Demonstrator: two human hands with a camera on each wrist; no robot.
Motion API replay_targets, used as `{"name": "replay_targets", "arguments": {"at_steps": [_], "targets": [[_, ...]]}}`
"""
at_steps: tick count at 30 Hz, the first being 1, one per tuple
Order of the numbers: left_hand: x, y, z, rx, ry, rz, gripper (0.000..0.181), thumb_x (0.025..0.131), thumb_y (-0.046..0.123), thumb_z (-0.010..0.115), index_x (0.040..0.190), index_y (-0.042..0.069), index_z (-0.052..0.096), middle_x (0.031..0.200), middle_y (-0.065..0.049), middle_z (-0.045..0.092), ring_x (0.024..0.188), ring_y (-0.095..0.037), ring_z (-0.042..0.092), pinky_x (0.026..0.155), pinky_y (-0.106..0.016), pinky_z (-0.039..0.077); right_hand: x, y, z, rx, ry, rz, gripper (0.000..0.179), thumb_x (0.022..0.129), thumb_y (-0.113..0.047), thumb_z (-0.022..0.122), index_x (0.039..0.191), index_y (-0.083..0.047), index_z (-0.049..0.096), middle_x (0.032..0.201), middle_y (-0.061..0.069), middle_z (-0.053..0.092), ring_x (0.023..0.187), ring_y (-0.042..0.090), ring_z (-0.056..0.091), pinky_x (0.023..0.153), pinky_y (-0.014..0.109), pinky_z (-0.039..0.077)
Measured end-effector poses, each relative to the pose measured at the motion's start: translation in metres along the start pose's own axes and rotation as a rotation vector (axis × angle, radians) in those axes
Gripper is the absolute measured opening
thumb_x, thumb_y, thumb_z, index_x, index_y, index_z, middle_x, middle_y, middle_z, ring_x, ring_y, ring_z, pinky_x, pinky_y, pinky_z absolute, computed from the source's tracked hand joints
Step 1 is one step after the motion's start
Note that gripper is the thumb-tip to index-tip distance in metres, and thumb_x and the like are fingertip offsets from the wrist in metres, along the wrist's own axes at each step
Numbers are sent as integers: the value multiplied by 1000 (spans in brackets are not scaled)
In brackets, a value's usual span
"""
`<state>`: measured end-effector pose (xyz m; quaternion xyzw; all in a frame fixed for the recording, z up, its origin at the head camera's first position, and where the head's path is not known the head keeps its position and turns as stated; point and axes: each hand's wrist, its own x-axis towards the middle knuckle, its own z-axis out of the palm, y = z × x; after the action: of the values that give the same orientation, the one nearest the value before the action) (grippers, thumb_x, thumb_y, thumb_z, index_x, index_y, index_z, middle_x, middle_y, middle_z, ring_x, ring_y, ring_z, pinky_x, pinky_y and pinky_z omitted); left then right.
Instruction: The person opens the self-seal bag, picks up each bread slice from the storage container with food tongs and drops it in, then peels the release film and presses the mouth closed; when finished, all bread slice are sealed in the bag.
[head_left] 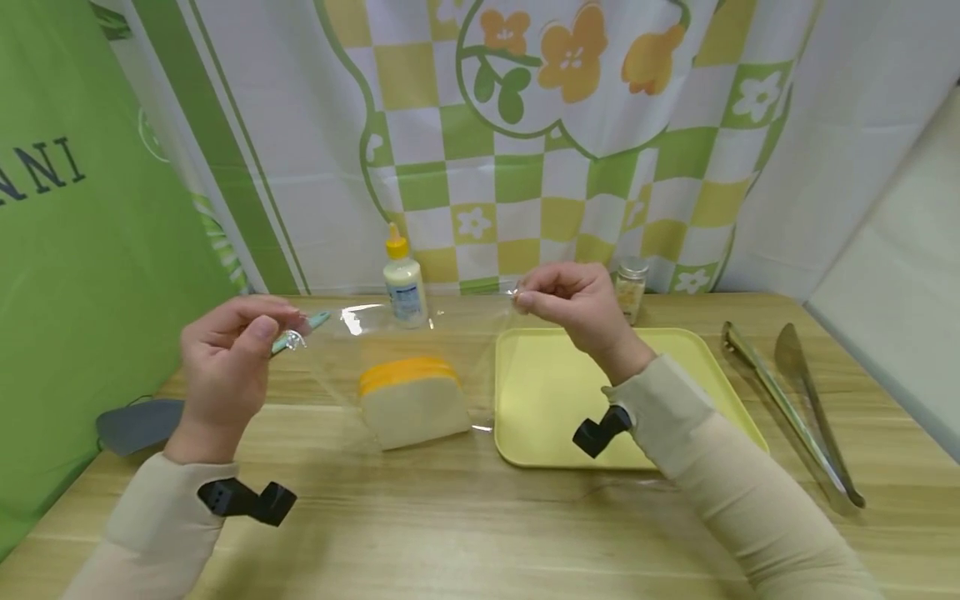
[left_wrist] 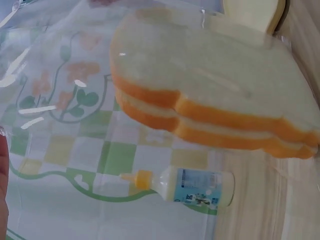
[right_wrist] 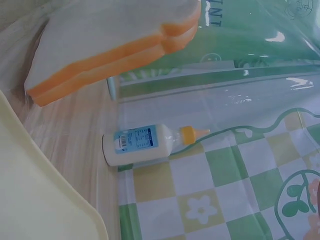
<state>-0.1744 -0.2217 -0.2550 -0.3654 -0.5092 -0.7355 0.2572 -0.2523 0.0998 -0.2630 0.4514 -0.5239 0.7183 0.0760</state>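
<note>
A clear plastic bag [head_left: 360,320] hangs upright between my two hands, with bread slices [head_left: 416,408] low inside it. My left hand [head_left: 228,358] pinches the bag's upper left corner between thumb and fingers. The upper right corner is pinched by my right hand [head_left: 577,308]. Through the film, the left wrist view shows the white face and orange-brown crust of two stacked slices [left_wrist: 200,75]. The same bread [right_wrist: 115,45] appears at the top of the right wrist view. Neither wrist view shows the pinching fingertips.
Behind the bag stands a bottle [head_left: 406,287] with a yellow nozzle. A yellow tray [head_left: 540,400] lies right of the bread, partly under my right forearm. Beyond it are a small jar [head_left: 631,292] and metal tongs [head_left: 787,408]. A dark grey flat object [head_left: 142,425] lies left.
</note>
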Motion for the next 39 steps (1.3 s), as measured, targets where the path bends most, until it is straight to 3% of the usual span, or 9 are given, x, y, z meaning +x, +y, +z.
{"name": "replay_targets", "arguments": {"at_steps": [3,6,14,19,23,26,31,35,39], "targets": [[2,2,4,122,89,-42,5,79,-14,63,82,-12,66,79,-11,69,69,-17,65,65,-22,54,-1,-2,0,-63,28,33,13,77,-2,73,74,-15,72,76,-3,68,64,7,58,54,17,45],[1,4,6,258,137,-87,16,72,-21,65,79,-7,68,78,-8,69,66,-13,65,60,-18,52,-2,-3,-1,-110,42,45,28,75,11,67,74,-16,72,76,-3,68,63,7,58,54,17,46],[-1,2,3,244,90,-19,14,71,-24,63,81,-14,65,82,-9,70,73,-14,66,64,-18,53,-3,-2,-1,-125,68,45,39,73,20,60,74,-17,72,77,-3,69,68,8,63,60,19,52],[0,-1,2,357,77,11,14,74,-18,66,86,-12,67,83,-5,70,72,-11,65,65,-16,52,1,-4,-5,-255,55,143,32,78,8,67,94,-19,71,79,-3,66,64,10,58,57,20,49],[2,-5,2,431,62,21,15,76,-17,65,89,-11,67,85,-1,70,73,-9,64,65,-14,50,14,-16,-4,-403,3,215,38,81,3,66,117,-8,63,88,4,65,73,13,60,63,23,50],[5,-4,5,491,55,26,15,76,-16,65,90,-9,67,86,1,70,73,-8,64,65,-13,50,30,-29,8,-522,-57,274,37,84,-4,66,120,-2,60,98,7,67,83,14,63,73,26,52],[10,-2,12,599,37,28,13,77,-14,65,89,-9,67,84,5,68,72,-6,62,65,-15,50,64,-43,46,-728,-296,379,31,86,-21,67,115,-10,65,104,5,68,89,13,64,78,28,51],[13,-3,15,602,24,22,14,78,-15,64,88,-5,68,84,5,67,73,-6,62,67,-15,50,84,-39,75,-793,-441,414,32,83,-27,70,111,-13,67,101,0,70,91,9,65,80,23,50],[15,-5,18,613,-4,34,11,78,-15,64,88,-10,65,84,6,66,74,-5,62,69,-14,50,93,-32,94,-785,-504,436,33,81,-23,72,112,-12,67,98,0,70,89,7,64,78,21,50]]}}
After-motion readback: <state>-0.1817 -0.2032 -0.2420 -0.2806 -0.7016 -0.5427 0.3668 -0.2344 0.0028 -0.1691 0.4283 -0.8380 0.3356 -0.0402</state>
